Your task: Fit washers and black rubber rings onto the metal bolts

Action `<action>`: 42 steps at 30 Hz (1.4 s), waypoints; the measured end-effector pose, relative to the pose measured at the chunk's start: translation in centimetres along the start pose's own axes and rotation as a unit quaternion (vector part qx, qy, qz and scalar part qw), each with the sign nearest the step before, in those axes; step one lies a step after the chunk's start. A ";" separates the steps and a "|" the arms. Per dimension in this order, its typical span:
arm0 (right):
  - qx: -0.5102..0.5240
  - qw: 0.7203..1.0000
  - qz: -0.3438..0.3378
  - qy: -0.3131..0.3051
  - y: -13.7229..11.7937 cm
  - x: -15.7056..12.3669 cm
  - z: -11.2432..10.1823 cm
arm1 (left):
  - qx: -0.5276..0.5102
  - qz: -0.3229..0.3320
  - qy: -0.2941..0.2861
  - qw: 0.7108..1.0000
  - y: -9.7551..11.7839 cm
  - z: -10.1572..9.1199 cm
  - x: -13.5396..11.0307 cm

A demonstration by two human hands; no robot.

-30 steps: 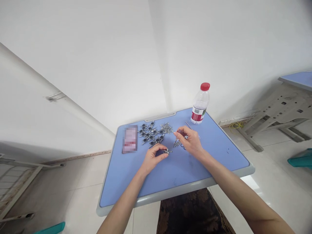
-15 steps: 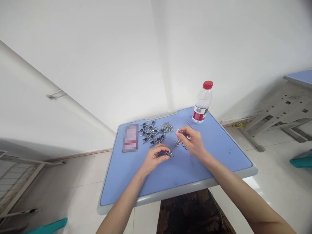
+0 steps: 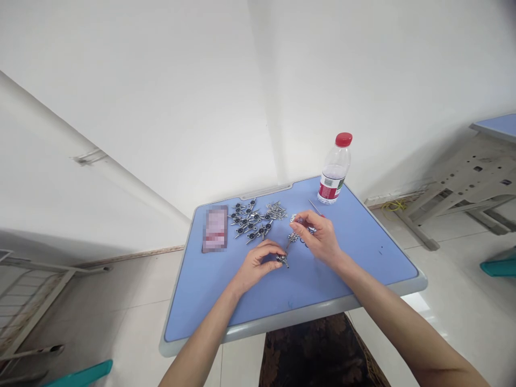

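On a blue desk (image 3: 290, 306), at the left, lies a flat object (image 3: 215, 229), too pixelated to identify. Just right of it sit small dark-wheeled metal parts (image 3: 248, 226), then a heap of screws (image 3: 276, 210), both near the far edge. The left hand (image 3: 258, 263) is raised over the desk, narrowly closed, its fingertips pinching a small metal piece (image 3: 282, 260). Between the hands hangs a knobbly silver part (image 3: 293, 237); how it is held is hard to tell. The right hand (image 3: 318, 236) is also narrowly closed, pinching a round silver piece (image 3: 293, 218). Beyond it lies a thin rod (image 3: 315, 207), and further right, near the far edge, stands a red-capped water bottle (image 3: 335, 169).
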State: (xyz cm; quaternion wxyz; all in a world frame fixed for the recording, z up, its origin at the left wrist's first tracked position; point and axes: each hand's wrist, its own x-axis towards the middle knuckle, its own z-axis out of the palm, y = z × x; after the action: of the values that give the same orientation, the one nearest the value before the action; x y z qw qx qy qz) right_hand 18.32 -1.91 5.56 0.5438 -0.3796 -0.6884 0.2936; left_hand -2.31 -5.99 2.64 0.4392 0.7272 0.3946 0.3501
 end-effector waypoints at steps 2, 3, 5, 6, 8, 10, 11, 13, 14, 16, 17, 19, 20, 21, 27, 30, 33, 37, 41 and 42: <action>0.001 1.000 -0.004 -0.002 -0.1 0.0 0.0 | 0.001 0.003 -0.009 1.000 0.1 0.0 0.0; 0.001 1.000 -0.007 -0.003 -0.1 -0.1 0.0 | 0.002 0.004 -0.013 1.000 0.2 0.0 0.0; 0.000 1.000 -0.009 -0.003 -0.2 -0.1 -0.1 | 0.011 0.000 -0.019 1.000 0.3 0.1 0.1; 0.000 1.000 -0.008 -0.004 -0.2 -0.1 -0.1 | 0.018 -0.004 -0.021 1.000 0.4 0.2 0.1; 0.000 1.000 -0.007 -0.006 -0.2 -0.2 -0.1 | 0.033 -0.010 -0.023 0.999 0.6 0.3 0.2; 0.002 1.000 -0.006 -0.008 -0.2 -0.2 -0.1 | 0.051 -0.012 -0.023 0.998 0.6 0.4 0.3; 0.002 1.000 -0.006 -0.009 -0.2 -0.2 -0.1 | 0.063 -0.011 -0.023 0.998 0.6 0.5 0.3; 0.001 1.000 -0.008 -0.009 -0.1 -0.3 -0.1 | 0.090 -0.001 -0.025 0.996 0.6 0.6 0.3; 0.001 1.000 -0.010 -0.009 -0.1 -0.3 -0.1 | 0.107 0.006 -0.026 0.994 0.6 0.7 0.3; -0.001 1.000 -0.014 -0.013 -0.1 -0.3 -0.1 | 0.147 0.021 -0.029 0.988 0.6 0.9 0.3; -0.003 1.000 -0.016 -0.014 -0.1 -0.3 -0.1 | 0.172 0.026 -0.028 0.984 0.6 0.9 0.2; -0.012 1.000 -0.020 -0.018 -0.2 -0.3 -0.2 | 0.223 0.033 -0.021 0.974 0.5 1.1 0.1; -0.018 0.999 -0.022 -0.021 -0.2 -0.3 -0.2 | 0.247 0.034 -0.015 0.968 0.5 1.2 0.1; -0.022 0.999 -0.023 -0.026 -0.2 -0.2 -0.1 | 0.268 0.035 -0.008 0.963 0.4 1.3 0.0; -0.037 0.995 -0.049 -0.080 -0.1 -0.3 0.1 | 0.337 0.056 0.014 0.940 -0.1 1.8 -0.2; -0.045 0.991 -0.073 -0.106 -0.1 -0.4 0.1 | 0.350 0.057 0.022 0.935 -0.1 2.0 -0.2; -0.051 0.982 -0.106 -0.151 -0.2 -0.6 0.1 | 0.360 0.052 0.027 0.931 -0.2 2.1 -0.3; -0.043 0.966 -0.142 -0.210 -0.2 -1.0 0.4 | 0.368 0.051 0.027 0.928 -0.5 2.2 -0.3; -0.056 0.958 -0.165 -0.229 -0.1 -1.3 0.7 | 0.368 0.048 0.028 0.928 -0.6 2.2 -0.3; -0.060 0.956 -0.169 -0.231 -0.1 -1.3 0.7 | 0.366 0.048 0.028 0.929 -0.6 2.2 -0.2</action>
State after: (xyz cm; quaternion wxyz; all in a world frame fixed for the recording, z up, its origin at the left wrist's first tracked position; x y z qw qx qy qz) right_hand 17.75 -3.02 4.78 0.3882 -0.2115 -0.8655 0.2354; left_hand -0.66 -6.85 1.26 0.1143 0.8452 0.4724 0.2222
